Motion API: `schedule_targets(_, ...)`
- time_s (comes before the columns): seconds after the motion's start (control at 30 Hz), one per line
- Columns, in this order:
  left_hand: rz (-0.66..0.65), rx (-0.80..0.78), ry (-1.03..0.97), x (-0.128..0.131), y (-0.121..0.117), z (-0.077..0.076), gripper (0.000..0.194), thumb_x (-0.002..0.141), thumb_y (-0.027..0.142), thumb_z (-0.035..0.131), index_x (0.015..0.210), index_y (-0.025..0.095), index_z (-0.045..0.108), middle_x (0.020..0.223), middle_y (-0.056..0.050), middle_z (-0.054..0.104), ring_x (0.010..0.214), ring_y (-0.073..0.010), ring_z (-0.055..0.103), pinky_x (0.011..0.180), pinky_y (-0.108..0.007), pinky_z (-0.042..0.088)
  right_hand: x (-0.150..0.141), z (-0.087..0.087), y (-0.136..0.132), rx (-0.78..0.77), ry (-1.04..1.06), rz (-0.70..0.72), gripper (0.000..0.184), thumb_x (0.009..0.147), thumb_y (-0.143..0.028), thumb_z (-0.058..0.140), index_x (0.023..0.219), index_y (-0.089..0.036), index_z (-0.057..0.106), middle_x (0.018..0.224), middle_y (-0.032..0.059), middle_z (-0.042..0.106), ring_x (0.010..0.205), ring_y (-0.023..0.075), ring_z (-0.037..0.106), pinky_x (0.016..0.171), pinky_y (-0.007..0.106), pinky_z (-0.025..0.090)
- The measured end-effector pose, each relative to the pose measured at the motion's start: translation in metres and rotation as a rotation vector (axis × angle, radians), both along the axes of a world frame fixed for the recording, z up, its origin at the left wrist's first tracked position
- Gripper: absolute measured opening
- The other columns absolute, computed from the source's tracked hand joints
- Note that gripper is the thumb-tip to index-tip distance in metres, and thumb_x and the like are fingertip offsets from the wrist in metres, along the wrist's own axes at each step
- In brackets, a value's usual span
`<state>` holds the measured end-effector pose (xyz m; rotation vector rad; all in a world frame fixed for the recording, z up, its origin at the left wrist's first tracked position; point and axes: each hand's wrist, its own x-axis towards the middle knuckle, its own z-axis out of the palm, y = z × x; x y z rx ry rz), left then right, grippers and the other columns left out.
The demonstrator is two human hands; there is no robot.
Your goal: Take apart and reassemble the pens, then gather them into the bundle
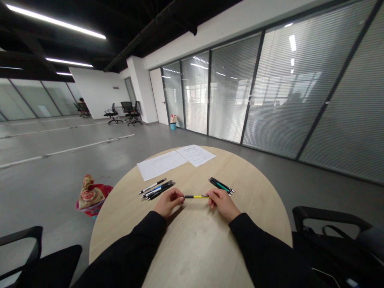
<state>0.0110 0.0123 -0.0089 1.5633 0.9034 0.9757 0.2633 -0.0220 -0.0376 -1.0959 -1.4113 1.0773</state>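
Note:
Between my two hands a yellow and black pen (197, 196) lies level, just over the table. My left hand (170, 203) pinches its dark end between thumb and fingertips. At the other end, near the clip, my right hand (222, 202) grips it with closed fingers. Just beyond my left hand is a group of pens (156, 189) in black, white and blue, laid side by side at a slant. A second group, black and green pens (221, 185), lies just past my right hand, which partly covers its near end.
Two sheets of paper (162, 164) lie at the far side of the round wooden table (192, 248). Black chairs stand close by at left (39, 264) and right (330, 216). A lined bin with a paper bag (91, 194) is on the floor at the left.

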Motion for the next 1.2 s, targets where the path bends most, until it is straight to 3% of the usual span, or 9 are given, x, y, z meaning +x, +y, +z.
schedule_targets(0.43, -0.025, 0.008, -0.004, 0.004, -0.002, -0.001, 0.038, 0.068, 0.043, 0.078, 0.081, 0.016, 0.056, 0.07, 0.002, 0.059, 0.061, -0.0112, 0.055, 0.06, -0.024, 0.043, -0.003, -0.001, -0.001, -0.033, -0.017, -0.058, 0.042, 0.088, -0.053, 0.05, 0.08, -0.014, 0.063, 0.053, -0.0002, 0.062, 0.039, 0.0102, 0.052, 0.038, 0.02, 0.039)
schedule_targets(0.63, 0.028, -0.039, 0.029, 0.008, -0.005, -0.002, 0.044, 0.079, 0.061, 0.059, 0.08, 0.017, 0.053, 0.061, 0.004, 0.054, 0.05, -0.0092, 0.045, 0.052, -0.022, 0.036, -0.002, -0.002, 0.001, -0.022, -0.007, -0.054, 0.043, 0.088, -0.054, 0.049, 0.08, -0.014, 0.064, 0.053, -0.0004, 0.061, 0.039, 0.01, 0.053, 0.039, 0.019, 0.039)
schedule_targets(0.83, 0.085, 0.077, 0.281, 0.006, -0.007, 0.001, 0.056, 0.085, 0.067, 0.042, 0.061, 0.018, 0.055, 0.051, 0.002, 0.047, 0.048, -0.0123, 0.04, 0.048, -0.025, 0.029, -0.002, -0.002, 0.001, -0.015, 0.02, -0.049, 0.045, 0.087, -0.056, 0.05, 0.08, -0.013, 0.064, 0.054, -0.0002, 0.061, 0.04, 0.0098, 0.053, 0.039, 0.019, 0.041)
schedule_targets(1.03, 0.015, 0.105, 0.314, 0.006, -0.01, 0.006, 0.054, 0.085, 0.064, 0.044, 0.054, 0.02, 0.046, 0.047, 0.005, 0.038, 0.046, -0.0112, 0.033, 0.049, -0.025, 0.026, -0.003, -0.001, 0.001, -0.018, 0.066, -0.044, 0.045, 0.087, -0.056, 0.051, 0.08, -0.014, 0.064, 0.054, -0.0003, 0.061, 0.04, 0.0099, 0.052, 0.04, 0.02, 0.04)
schedule_targets(1.2, -0.012, 0.122, 0.27, 0.004, -0.007, 0.004, 0.048, 0.085, 0.059, 0.051, 0.058, 0.018, 0.048, 0.052, 0.005, 0.041, 0.05, -0.0106, 0.035, 0.049, -0.023, 0.027, -0.002, 0.001, 0.0, -0.019, 0.072, -0.057, 0.044, 0.087, -0.056, 0.052, 0.08, -0.013, 0.064, 0.053, -0.0006, 0.06, 0.041, 0.0096, 0.052, 0.04, 0.019, 0.04)
